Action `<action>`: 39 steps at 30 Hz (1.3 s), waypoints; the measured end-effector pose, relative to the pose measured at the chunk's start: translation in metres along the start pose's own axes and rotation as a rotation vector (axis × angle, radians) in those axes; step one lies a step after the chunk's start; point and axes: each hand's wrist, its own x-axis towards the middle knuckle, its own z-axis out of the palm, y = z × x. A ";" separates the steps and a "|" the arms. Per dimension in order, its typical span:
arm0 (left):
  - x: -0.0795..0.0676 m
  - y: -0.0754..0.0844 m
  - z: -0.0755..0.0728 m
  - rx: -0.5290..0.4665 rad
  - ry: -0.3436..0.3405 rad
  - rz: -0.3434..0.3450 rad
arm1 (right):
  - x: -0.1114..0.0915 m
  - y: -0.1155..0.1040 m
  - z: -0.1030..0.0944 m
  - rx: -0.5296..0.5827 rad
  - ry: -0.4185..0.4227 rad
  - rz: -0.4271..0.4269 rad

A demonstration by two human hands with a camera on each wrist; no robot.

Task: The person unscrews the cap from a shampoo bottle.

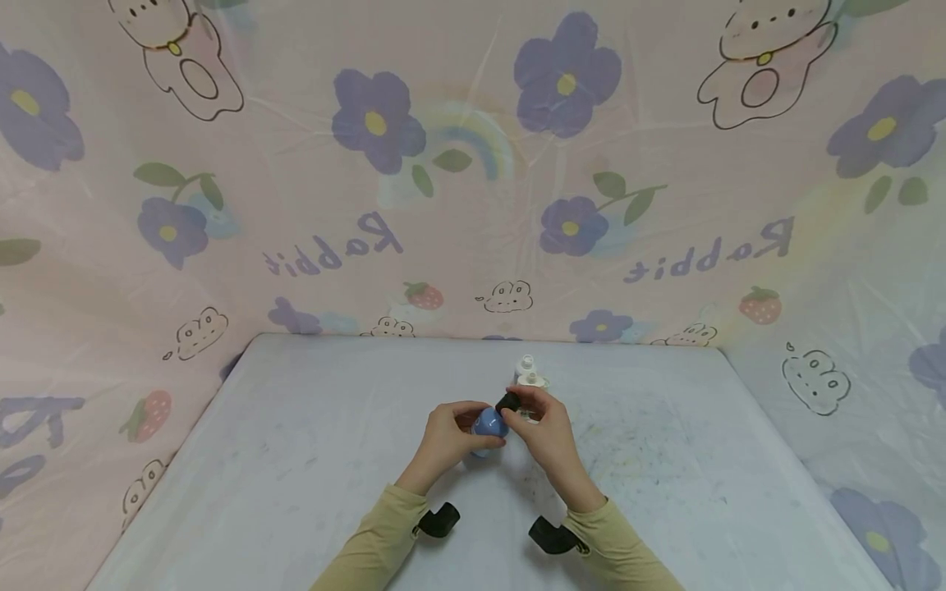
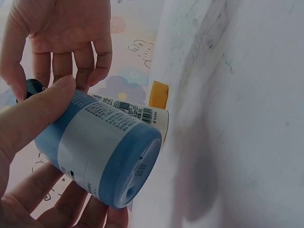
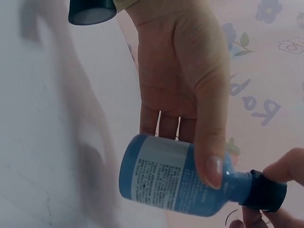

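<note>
A blue bottle [image 1: 488, 423] with a pale printed label and a black cap [image 1: 507, 402] is held tilted above the table. My left hand [image 1: 445, 435] grips its body, thumb on one side and fingers on the other. My right hand [image 1: 547, 423] pinches the cap between thumb and fingertips. In the left wrist view the bottle's base [image 2: 137, 171] faces the camera. From the right wrist view, the bottle [image 3: 164, 175] lies nearly sideways, and the cap [image 3: 268, 191] sits at its neck.
White containers [image 1: 528, 365] stand just behind the right hand, partly hidden by it. In the left wrist view, a white printed container [image 2: 154, 118] and an orange piece [image 2: 158, 94] show beyond the bottle. Patterned cloth [image 1: 473, 205] surrounds the white table [image 1: 332, 410].
</note>
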 end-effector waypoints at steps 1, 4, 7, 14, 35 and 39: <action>0.000 0.000 0.000 0.002 0.001 0.000 | 0.001 0.001 0.000 -0.001 0.002 -0.009; 0.000 0.001 -0.001 0.002 0.006 -0.006 | 0.002 0.002 -0.001 0.020 0.006 -0.041; 0.000 0.001 -0.001 0.003 0.009 -0.011 | 0.002 0.001 -0.003 0.084 0.013 -0.068; 0.000 0.003 -0.001 0.010 0.018 -0.008 | 0.002 -0.003 -0.010 0.218 0.017 -0.105; 0.001 0.006 -0.002 -0.012 0.021 -0.017 | -0.008 -0.006 -0.044 0.120 -0.088 -0.173; 0.002 0.007 0.000 -0.009 0.016 -0.016 | -0.010 0.000 -0.052 0.122 -0.080 -0.121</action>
